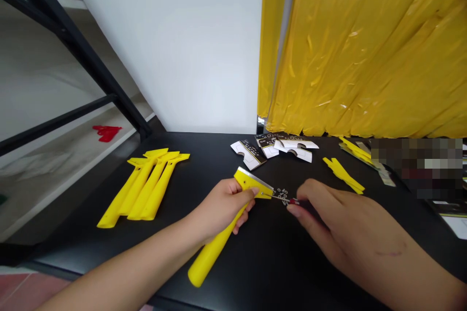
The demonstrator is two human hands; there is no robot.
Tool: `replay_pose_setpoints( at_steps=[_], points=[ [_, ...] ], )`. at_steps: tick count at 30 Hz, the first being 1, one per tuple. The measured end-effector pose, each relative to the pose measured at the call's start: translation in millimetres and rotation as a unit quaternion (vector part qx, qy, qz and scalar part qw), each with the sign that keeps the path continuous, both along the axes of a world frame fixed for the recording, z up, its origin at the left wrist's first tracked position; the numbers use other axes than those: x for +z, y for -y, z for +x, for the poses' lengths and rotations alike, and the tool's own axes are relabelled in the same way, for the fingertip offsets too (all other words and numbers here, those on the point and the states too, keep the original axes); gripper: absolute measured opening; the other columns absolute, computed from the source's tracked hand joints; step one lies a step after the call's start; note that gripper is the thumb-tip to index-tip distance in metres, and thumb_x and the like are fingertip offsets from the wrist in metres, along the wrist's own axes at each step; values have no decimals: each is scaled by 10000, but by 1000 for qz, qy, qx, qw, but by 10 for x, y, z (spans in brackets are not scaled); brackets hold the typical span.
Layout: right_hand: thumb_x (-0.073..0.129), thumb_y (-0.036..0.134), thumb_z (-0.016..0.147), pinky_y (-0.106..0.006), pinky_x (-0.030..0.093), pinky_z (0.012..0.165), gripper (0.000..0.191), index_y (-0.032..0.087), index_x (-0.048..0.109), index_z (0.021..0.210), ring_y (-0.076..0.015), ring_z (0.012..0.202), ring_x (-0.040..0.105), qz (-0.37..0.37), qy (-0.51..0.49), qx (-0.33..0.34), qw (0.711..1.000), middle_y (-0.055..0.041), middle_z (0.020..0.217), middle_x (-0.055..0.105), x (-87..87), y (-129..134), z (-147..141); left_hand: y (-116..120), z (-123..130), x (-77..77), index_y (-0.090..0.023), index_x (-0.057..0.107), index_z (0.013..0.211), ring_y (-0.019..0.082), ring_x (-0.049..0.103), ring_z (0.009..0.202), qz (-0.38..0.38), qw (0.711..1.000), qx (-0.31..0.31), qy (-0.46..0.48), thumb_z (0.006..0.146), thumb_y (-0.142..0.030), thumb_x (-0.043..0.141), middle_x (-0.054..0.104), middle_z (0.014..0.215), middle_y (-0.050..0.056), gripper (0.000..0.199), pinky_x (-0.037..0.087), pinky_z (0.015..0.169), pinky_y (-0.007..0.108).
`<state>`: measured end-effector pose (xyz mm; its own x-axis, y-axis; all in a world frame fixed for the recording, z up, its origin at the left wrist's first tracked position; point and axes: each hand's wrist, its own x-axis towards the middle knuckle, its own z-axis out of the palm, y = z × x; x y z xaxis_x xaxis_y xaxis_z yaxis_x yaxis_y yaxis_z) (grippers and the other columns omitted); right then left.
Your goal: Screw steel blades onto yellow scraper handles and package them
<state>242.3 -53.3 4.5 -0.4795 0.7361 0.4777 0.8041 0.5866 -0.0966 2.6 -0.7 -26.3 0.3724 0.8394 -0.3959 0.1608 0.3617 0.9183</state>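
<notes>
While the left hand [233,204] is wrapping its fingers and thumb around the neck of a yellow scraper [215,252], the right hand [346,223] is pinching the red grip of a small screwdriver [293,201] between thumb and forefinger. The scraper is slanting over the middle of the black table [262,262], its broad head pointing away from the person and its round butt pointing toward the near edge. A metal strip is running along the head's far side. The screwdriver's thin shaft is pointing at the head's right corner, near a screw, though contact at the tip is too small to judge. Just beyond the shaft, small metal pieces [281,190] are lying scattered. To the left, four yellow handles [146,194] are lying side by side. Printed cards [251,153] are overlapping near the white panel [182,43], and slim yellow pieces [345,176] are resting beyond the right hand.
</notes>
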Motion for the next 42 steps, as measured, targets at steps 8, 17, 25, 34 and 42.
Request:
replay_pose_setpoints(
  at_steps=[8, 17, 25, 34, 42],
  points=[
    [367, 373, 1153, -325, 481, 497, 257, 228, 551, 1046, -211, 584, 727, 14, 0, 1, 1000, -26, 778, 703, 11, -7, -10, 0, -6, -2, -195, 544, 698, 71, 426, 395, -6, 1000, 2, 9, 888, -500, 734, 484, 563, -53, 407, 378, 352, 180],
    [395, 361, 1140, -311, 445, 480, 245, 243, 544, 985, -195, 523, 680, -18, -6, -1, 1000, -4, 713, 675, -34, -24, 29, 2, -2, -2, -191, 547, 712, 69, 431, 403, -2, 1000, 6, 7, 892, -474, 724, 503, 601, -49, 380, 384, 349, 184],
    [434, 384, 1134, -306, 458, 466, 226, 251, 536, 982, -190, 515, 681, -40, -38, 1, 998, 11, 713, 670, -33, -1, 11, 5, 14, 15, -196, 535, 699, 68, 426, 392, -2, 1000, -1, 3, 892, -467, 722, 480, 563, -61, 381, 379, 347, 177],
    [438, 418, 1130, -322, 440, 494, 236, 246, 531, 998, -198, 550, 678, 4, -29, -18, 999, -5, 770, 668, -52, -15, 10, 11, 18, 36, -200, 533, 708, 66, 420, 400, -2, 1000, 5, -1, 882, -478, 730, 474, 570, -69, 382, 383, 350, 177],
    [416, 343, 1139, -328, 412, 534, 202, 238, 548, 1026, -199, 573, 679, 12, -3, -16, 1000, 5, 775, 660, -55, -46, 6, 6, 17, 5, -198, 534, 714, 66, 424, 397, 5, 1000, 14, 0, 889, -472, 728, 487, 586, -65, 378, 378, 345, 179]
  ],
)
